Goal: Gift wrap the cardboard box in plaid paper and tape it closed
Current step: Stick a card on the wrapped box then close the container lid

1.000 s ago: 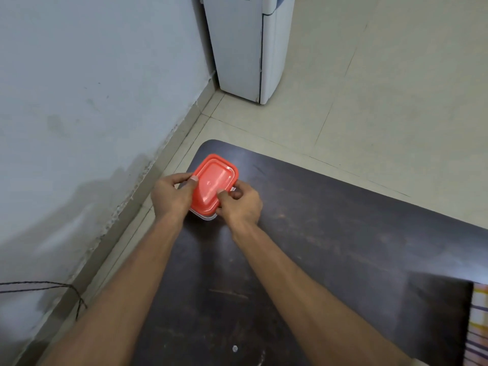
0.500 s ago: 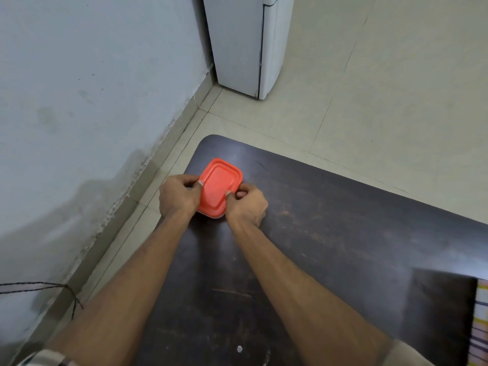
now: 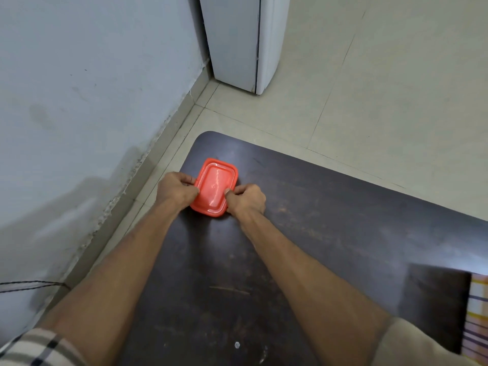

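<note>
Both hands grip a small red-lidded container (image 3: 215, 186) that rests near the far left corner of the dark counter (image 3: 317, 233): the left hand (image 3: 177, 189) pinches its left edge with curled fingers and thumb, and the right hand (image 3: 247, 198) pinches its right edge likewise. Plaid paper (image 3: 478, 313) shows at the right edge of view, well apart from the hands. Beyond the counter a white cabinet (image 3: 237, 40) stands on the tiled floor (image 3: 383, 88)
</note>
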